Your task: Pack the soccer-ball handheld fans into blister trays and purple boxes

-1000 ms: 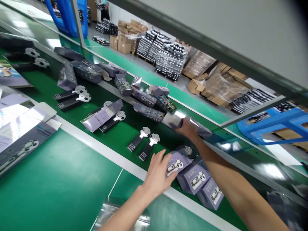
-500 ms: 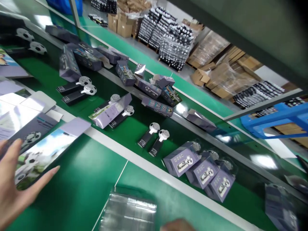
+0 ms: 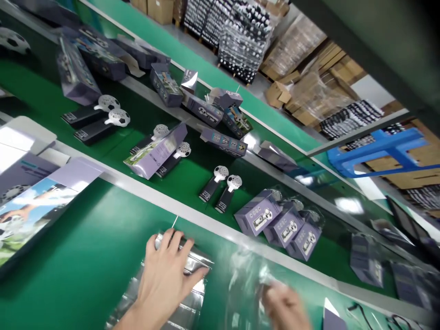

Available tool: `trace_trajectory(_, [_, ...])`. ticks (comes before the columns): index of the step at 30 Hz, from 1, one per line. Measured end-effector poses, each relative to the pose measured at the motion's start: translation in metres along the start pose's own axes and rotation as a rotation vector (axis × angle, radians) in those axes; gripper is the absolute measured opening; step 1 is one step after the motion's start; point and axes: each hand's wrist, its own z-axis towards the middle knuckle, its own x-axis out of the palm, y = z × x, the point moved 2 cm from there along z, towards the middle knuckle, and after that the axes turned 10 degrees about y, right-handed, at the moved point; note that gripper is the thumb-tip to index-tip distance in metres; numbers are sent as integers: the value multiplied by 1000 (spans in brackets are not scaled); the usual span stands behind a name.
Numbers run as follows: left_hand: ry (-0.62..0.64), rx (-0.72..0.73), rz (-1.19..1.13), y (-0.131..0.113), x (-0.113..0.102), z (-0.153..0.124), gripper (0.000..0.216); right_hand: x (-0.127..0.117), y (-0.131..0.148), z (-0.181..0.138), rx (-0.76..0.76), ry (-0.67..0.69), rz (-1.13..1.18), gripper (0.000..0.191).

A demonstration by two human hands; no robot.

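My left hand [image 3: 166, 271] lies flat, fingers spread, on a stack of clear plastic sheets [image 3: 192, 268] on the green table near the front. My right hand [image 3: 283, 304] is blurred at the bottom edge and appears closed on a clear plastic piece [image 3: 245, 270] lifted off the stack. Beyond the white rail, three closed purple boxes [image 3: 279, 223] lie in a row on the green belt. Two black-handled soccer-ball fans [image 3: 220, 187] lie to their left.
Flat printed cartons [image 3: 30, 201] lie at the left on the table. More fans [image 3: 99, 117], a long purple box [image 3: 156, 151] and several opened boxes [image 3: 206, 110] are scattered along the belt. Pallets and cardboard stand on the floor beyond; a blue stool [image 3: 381, 149] is at right.
The view tilted down and left. My left hand left the flat carton and came down onto the plastic stack. My right hand rose into view with a clear plastic piece.
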Motion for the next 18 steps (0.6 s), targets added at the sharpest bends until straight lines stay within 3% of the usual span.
trace_trajectory(2, [-25, -48, 34, -11, 9, -6, 49, -61, 27, 35, -306, -200, -349, 40])
trace_trajectory(3, [-37, -72, 41, -19, 14, -9, 50, -80, 43, 59, -464, -221, -552, 25])
trace_trajectory(4, [-59, -79, 44, -27, 18, -10, 53, -90, 56, 86, -578, -141, -768, 17])
trace_trajectory(7, [-194, -63, 55, -39, 5, 0, 64, -79, 76, 165, -822, 346, -1206, 22])
trace_trajectory(9, [-321, -112, 71, -27, -26, 25, 70, -62, 75, 202, -844, 698, -1228, 25])
trace_trajectory(10, [-378, -168, 79, -15, -45, 43, 73, -57, 73, 215, -801, 795, -1187, 29])
trace_trajectory(11, [-426, -233, 78, 0, -65, 64, 78, -54, 70, 225, -744, 820, -1142, 34])
trace_trajectory(13, [-445, -306, 74, 33, -100, 113, 88, -55, 64, 240, -692, 716, -1123, 43])
trace_trajectory(16, [-157, -477, -118, 82, -124, 180, 98, -53, 51, 251, -831, 585, -1237, 53])
trace_trajectory(18, [39, -528, -278, 105, -131, 202, 95, -47, 38, 257, -934, 592, -1297, 54])
